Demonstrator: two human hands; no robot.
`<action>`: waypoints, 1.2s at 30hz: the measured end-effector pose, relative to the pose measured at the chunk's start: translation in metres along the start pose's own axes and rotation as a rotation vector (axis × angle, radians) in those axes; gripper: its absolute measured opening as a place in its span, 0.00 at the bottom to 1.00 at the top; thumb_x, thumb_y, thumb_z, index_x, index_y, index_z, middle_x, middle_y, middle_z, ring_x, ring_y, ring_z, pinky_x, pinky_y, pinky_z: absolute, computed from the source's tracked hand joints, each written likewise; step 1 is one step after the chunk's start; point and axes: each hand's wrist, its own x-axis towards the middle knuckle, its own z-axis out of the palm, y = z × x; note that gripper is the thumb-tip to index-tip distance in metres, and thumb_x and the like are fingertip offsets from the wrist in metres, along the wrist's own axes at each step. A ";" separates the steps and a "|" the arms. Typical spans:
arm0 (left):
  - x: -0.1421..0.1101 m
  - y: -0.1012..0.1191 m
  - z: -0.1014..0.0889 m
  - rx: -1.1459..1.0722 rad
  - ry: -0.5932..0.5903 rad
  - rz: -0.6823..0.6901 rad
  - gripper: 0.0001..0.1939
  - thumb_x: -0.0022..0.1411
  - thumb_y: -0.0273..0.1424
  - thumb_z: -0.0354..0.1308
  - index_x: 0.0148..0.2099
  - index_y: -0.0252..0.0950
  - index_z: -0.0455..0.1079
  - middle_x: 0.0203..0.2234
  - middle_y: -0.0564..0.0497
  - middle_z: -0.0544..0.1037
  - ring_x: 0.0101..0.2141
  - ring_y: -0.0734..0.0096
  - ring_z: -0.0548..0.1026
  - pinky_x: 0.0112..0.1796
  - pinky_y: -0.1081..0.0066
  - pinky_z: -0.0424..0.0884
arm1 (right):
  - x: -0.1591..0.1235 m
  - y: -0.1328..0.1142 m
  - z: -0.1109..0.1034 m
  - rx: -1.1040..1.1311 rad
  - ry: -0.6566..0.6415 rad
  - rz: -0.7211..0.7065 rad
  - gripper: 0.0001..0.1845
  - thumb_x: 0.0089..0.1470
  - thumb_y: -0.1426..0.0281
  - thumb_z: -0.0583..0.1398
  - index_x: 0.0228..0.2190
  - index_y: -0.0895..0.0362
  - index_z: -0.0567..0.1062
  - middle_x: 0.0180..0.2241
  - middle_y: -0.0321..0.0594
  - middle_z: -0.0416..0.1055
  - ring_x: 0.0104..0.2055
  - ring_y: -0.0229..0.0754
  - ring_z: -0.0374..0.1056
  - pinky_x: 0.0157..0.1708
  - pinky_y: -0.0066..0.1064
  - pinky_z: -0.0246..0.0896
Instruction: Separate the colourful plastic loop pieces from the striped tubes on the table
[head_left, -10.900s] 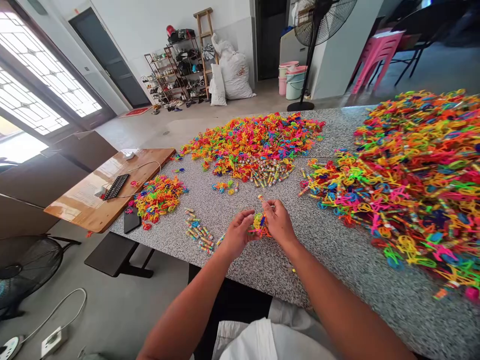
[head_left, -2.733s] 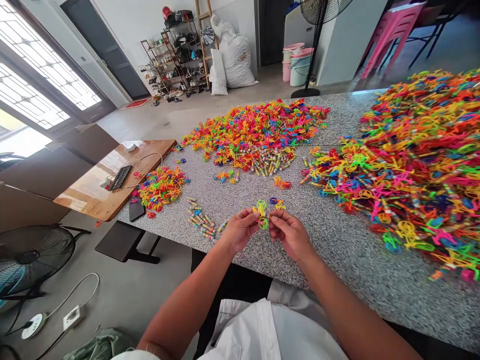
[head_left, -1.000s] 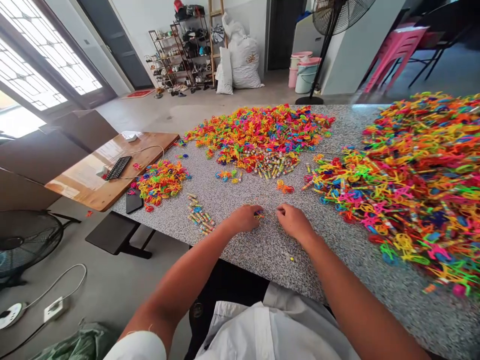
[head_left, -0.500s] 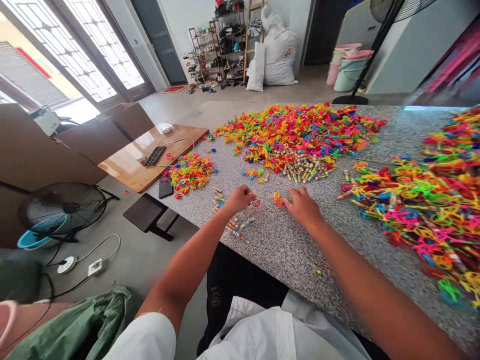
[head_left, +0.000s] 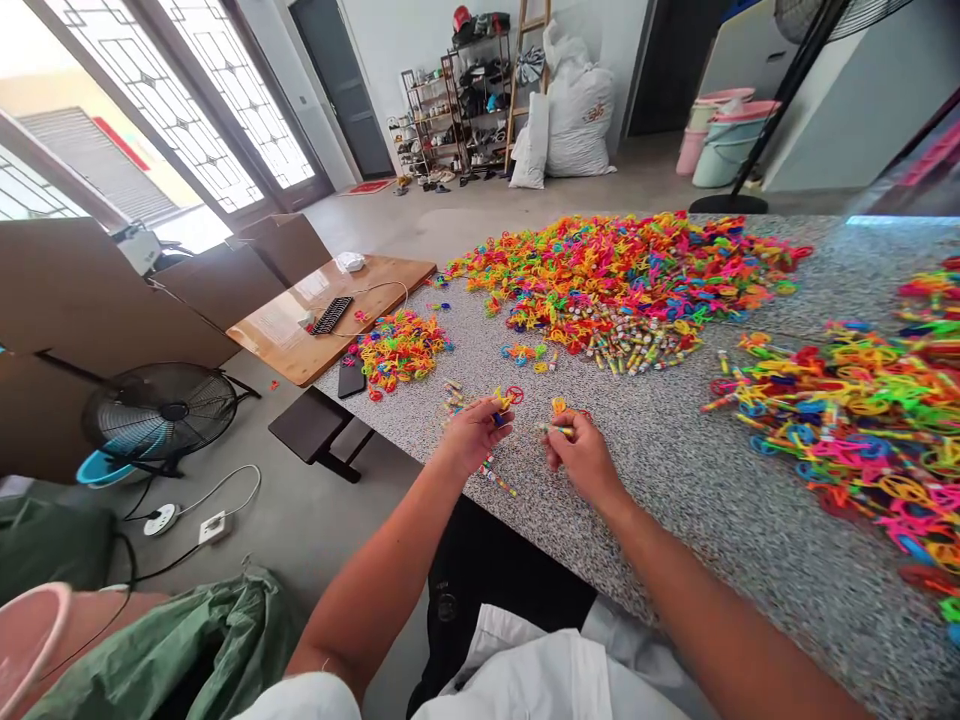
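My left hand [head_left: 472, 434] is closed just above the speckled tabletop [head_left: 540, 530], pinching small plastic pieces in yellow and blue. A red plastic ring [head_left: 514, 395] shows at its fingertips; whether it is held or lies behind them I cannot tell. My right hand [head_left: 591, 462], facing it, grips a short patterned tube [head_left: 561, 430] between thumb and fingers. Just beyond that hand lies a yellow-orange plastic piece [head_left: 559, 404]. Several patterned tubes [head_left: 499, 480] rest on the table beside and partly behind my left hand.
A large heap of coloured plastic pieces [head_left: 622, 255] spreads across the back, with patterned tubes [head_left: 641, 345] at its front. Another heap [head_left: 855, 420] covers the right side. A smaller pile [head_left: 405, 345] and a phone [head_left: 351, 378] lie left, near a wooden board [head_left: 292, 350].
My right hand has gone from spread fingers near the orange pieces to gripping a patterned tube, slightly nearer me. My left hand has turned, showing the yellow and blue pieces. The view has shifted.
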 end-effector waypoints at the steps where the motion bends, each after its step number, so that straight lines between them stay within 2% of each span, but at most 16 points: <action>1: -0.002 -0.005 0.006 -0.031 -0.009 -0.013 0.06 0.57 0.24 0.65 0.37 0.33 0.71 0.30 0.50 0.79 0.30 0.71 0.80 0.30 0.74 0.76 | -0.003 -0.003 -0.003 0.184 0.005 0.046 0.13 0.55 0.60 0.62 0.36 0.52 0.66 0.28 0.33 0.73 0.22 0.39 0.65 0.23 0.31 0.64; 4: -0.008 -0.020 0.025 -0.112 -0.064 -0.058 0.04 0.59 0.23 0.63 0.37 0.32 0.71 0.29 0.50 0.78 0.31 0.74 0.79 0.32 0.77 0.76 | -0.012 -0.015 -0.007 0.502 -0.008 0.071 0.17 0.50 0.60 0.67 0.37 0.52 0.67 0.30 0.33 0.75 0.22 0.35 0.65 0.21 0.28 0.64; 8: -0.012 -0.034 0.042 -0.124 -0.134 -0.127 0.01 0.63 0.24 0.60 0.38 0.30 0.72 0.28 0.48 0.78 0.29 0.75 0.78 0.33 0.78 0.76 | -0.019 -0.021 -0.011 0.639 0.011 0.050 0.18 0.48 0.60 0.70 0.36 0.53 0.70 0.29 0.33 0.75 0.22 0.34 0.64 0.20 0.26 0.63; 14: -0.012 -0.044 0.048 -0.055 -0.178 -0.158 0.04 0.66 0.26 0.58 0.39 0.29 0.72 0.27 0.47 0.78 0.27 0.74 0.78 0.28 0.78 0.76 | -0.023 -0.016 -0.021 0.710 0.019 0.059 0.15 0.48 0.62 0.71 0.34 0.54 0.74 0.26 0.33 0.76 0.19 0.33 0.65 0.18 0.25 0.62; 18: -0.012 -0.050 0.045 -0.016 -0.214 -0.133 0.04 0.64 0.26 0.60 0.38 0.29 0.72 0.27 0.47 0.78 0.28 0.74 0.78 0.30 0.77 0.77 | -0.026 -0.020 -0.024 0.751 -0.003 0.111 0.15 0.46 0.62 0.71 0.33 0.55 0.75 0.24 0.34 0.76 0.18 0.33 0.65 0.16 0.24 0.61; 22: -0.012 -0.055 0.043 -0.023 -0.304 -0.122 0.06 0.64 0.28 0.62 0.39 0.29 0.74 0.27 0.47 0.78 0.27 0.75 0.77 0.30 0.77 0.76 | -0.030 -0.026 -0.024 0.760 -0.026 0.148 0.15 0.46 0.62 0.71 0.33 0.55 0.75 0.23 0.33 0.75 0.17 0.33 0.65 0.15 0.24 0.61; 27: -0.015 -0.051 0.050 -0.071 -0.225 -0.150 0.06 0.66 0.28 0.59 0.41 0.29 0.74 0.30 0.46 0.79 0.30 0.73 0.78 0.33 0.75 0.76 | -0.033 -0.030 -0.025 0.796 0.040 0.118 0.15 0.46 0.63 0.71 0.32 0.54 0.73 0.23 0.32 0.75 0.17 0.32 0.64 0.16 0.23 0.61; 32: -0.019 -0.051 0.057 -0.081 -0.270 -0.211 0.09 0.69 0.28 0.55 0.42 0.28 0.74 0.28 0.46 0.78 0.27 0.75 0.77 0.28 0.78 0.73 | -0.033 -0.027 -0.027 0.789 0.032 0.106 0.15 0.46 0.63 0.71 0.32 0.54 0.72 0.23 0.32 0.74 0.18 0.32 0.64 0.17 0.24 0.62; 36: -0.021 -0.055 0.058 -0.043 -0.259 -0.191 0.07 0.67 0.27 0.56 0.40 0.28 0.74 0.26 0.46 0.77 0.26 0.75 0.76 0.27 0.78 0.73 | -0.035 -0.021 -0.028 0.799 0.036 0.100 0.15 0.47 0.63 0.71 0.32 0.54 0.72 0.23 0.31 0.73 0.18 0.32 0.64 0.17 0.24 0.62</action>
